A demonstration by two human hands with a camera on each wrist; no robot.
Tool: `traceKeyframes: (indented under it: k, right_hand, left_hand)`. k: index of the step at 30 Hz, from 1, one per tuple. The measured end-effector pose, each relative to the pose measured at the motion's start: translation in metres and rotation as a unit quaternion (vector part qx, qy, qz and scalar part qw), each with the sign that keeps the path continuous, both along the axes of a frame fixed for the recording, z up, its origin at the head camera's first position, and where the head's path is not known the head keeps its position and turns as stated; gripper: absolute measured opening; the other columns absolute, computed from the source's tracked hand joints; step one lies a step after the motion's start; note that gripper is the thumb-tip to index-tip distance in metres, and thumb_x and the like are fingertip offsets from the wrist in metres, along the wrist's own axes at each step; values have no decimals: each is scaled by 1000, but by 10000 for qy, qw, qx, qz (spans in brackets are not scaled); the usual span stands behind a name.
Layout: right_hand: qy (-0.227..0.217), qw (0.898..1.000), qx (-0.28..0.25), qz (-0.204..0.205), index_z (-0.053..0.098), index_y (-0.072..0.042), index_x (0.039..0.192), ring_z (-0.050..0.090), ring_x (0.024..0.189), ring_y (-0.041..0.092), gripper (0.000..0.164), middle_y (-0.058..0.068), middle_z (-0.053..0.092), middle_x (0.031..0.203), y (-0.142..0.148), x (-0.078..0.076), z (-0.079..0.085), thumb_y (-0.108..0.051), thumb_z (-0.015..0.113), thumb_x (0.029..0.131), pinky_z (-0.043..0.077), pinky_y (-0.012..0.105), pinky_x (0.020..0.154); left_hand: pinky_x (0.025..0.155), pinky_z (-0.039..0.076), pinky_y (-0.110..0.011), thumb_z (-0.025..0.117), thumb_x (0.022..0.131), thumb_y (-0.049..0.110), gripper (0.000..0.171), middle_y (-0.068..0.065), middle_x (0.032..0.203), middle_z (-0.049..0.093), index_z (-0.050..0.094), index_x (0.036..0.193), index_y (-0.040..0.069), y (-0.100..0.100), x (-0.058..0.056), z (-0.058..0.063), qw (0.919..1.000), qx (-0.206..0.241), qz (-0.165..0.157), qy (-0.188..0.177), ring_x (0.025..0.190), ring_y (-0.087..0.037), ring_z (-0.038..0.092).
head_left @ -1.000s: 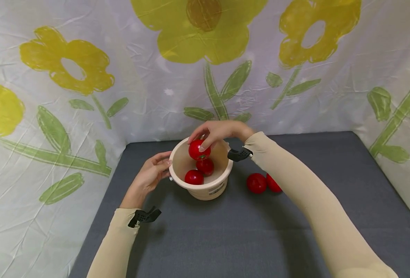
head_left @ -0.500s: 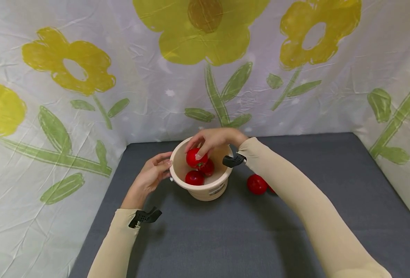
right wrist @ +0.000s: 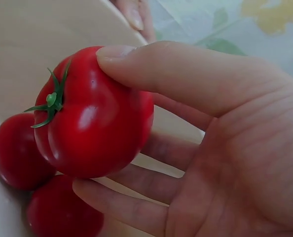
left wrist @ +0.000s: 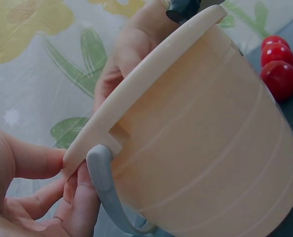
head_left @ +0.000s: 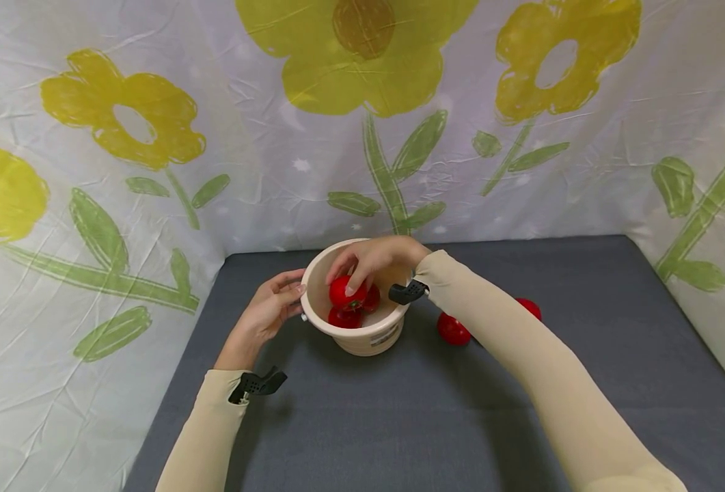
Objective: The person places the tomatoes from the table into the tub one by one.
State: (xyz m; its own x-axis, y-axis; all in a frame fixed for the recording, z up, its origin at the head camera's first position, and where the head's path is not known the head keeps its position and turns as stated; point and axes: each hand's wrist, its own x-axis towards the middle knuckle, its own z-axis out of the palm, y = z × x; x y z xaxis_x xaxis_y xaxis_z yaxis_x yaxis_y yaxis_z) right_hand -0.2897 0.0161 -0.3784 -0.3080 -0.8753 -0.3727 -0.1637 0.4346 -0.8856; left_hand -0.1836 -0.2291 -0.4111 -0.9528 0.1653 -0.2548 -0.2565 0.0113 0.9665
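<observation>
A cream bucket point(head_left: 362, 347) with a grey handle point(left wrist: 103, 173) stands on the dark cloth. At its left side, my left hand point(head_left: 264, 311) pinches the rim between thumb and fingers. Inside the bucket my right hand point(head_left: 377, 257) grips a red tomato point(right wrist: 94, 116), thumb on one side and fingers round the other. Its green calyx point(right wrist: 51, 100) faces away from the palm. Two more tomatoes lie in the bucket below: one tomato point(right wrist: 20, 150) close beside the held one, another tomato point(right wrist: 65, 207) under it, both partly hidden.
To the right of the bucket, a tomato point(head_left: 453, 329) and another tomato point(head_left: 529, 307) show around the right forearm; the left wrist view has three in a row, nearest tomato point(left wrist: 279, 80). A flower-printed curtain point(head_left: 264, 178) encloses the back and sides.
My right hand has lowered the tomato deeper into the bucket, towards the two lying there. The right forearm has shifted left and down. My left hand stays at the rim.
</observation>
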Motion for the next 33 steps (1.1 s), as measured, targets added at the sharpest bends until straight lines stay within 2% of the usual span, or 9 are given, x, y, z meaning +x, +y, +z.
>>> traceKeyframes:
  k: [6, 9, 12, 18, 26, 31, 33]
  right_hand:
    - [-327, 9995, -30, -11, 59, -11, 135, 58, 114, 22, 50, 8, 61, 130, -2, 2, -8, -10, 71, 86, 54, 35, 94]
    - [-617, 9980, 59, -110, 59, -11, 135, 56, 115, 22, 51, 8, 60, 131, -3, 4, -11, -8, 71, 86, 53, 35, 96]
    - [-717, 9971, 227, -129, 59, -10, 135, 54, 117, 21, 51, 7, 59, 133, -4, 6, -12, -8, 71, 86, 52, 35, 97]
    - [-294, 9986, 416, 112, 59, -11, 135, 54, 116, 19, 49, 5, 58, 136, -5, 7, -12, -11, 70, 87, 53, 32, 94]
    - [-301, 9985, 464, 46, 62, -14, 133, 58, 111, 26, 45, 12, 58, 136, -4, 5, -12, -22, 70, 90, 54, 47, 96]
    - [-129, 9990, 405, 124, 62, -14, 133, 58, 113, 27, 43, 6, 61, 131, -5, 5, -11, -21, 69, 91, 55, 43, 92]
    - [-201, 9989, 410, 93, 62, -13, 132, 57, 114, 29, 43, 5, 61, 130, -5, 5, -11, -20, 69, 90, 55, 42, 91]
  left_hand:
    - [67, 57, -18, 56, 100, 6, 48, 8, 102, 68, 39, 144, -2, 0, 0, -1, 10000, 39, 12, 18, 81, -4, 68]
    - [66, 57, -17, 55, 100, 6, 48, 8, 101, 68, 39, 144, -2, 0, 0, -1, 10000, 39, 24, 21, 80, -4, 68]
    - [67, 57, -18, 57, 99, 7, 49, 7, 102, 68, 39, 145, -2, 0, 0, -1, 10000, 7, 17, 40, 81, -4, 68]
    - [67, 58, -19, 56, 99, 6, 48, 6, 102, 68, 39, 144, -2, 1, -1, -1, 10000, -1, 14, 31, 82, -5, 69]
    - [70, 58, -19, 56, 100, 6, 48, 7, 103, 68, 40, 144, -2, 0, -2, -1, 10000, 5, 9, 41, 86, -5, 69]
    - [69, 58, -19, 56, 99, 6, 47, 7, 103, 68, 40, 143, -2, -1, -2, -2, 10000, 39, 42, 16, 86, -5, 70]
    - [69, 58, -19, 55, 100, 5, 47, 7, 103, 68, 40, 143, -2, -1, -2, -2, 10000, 67, 47, 14, 86, -5, 70]
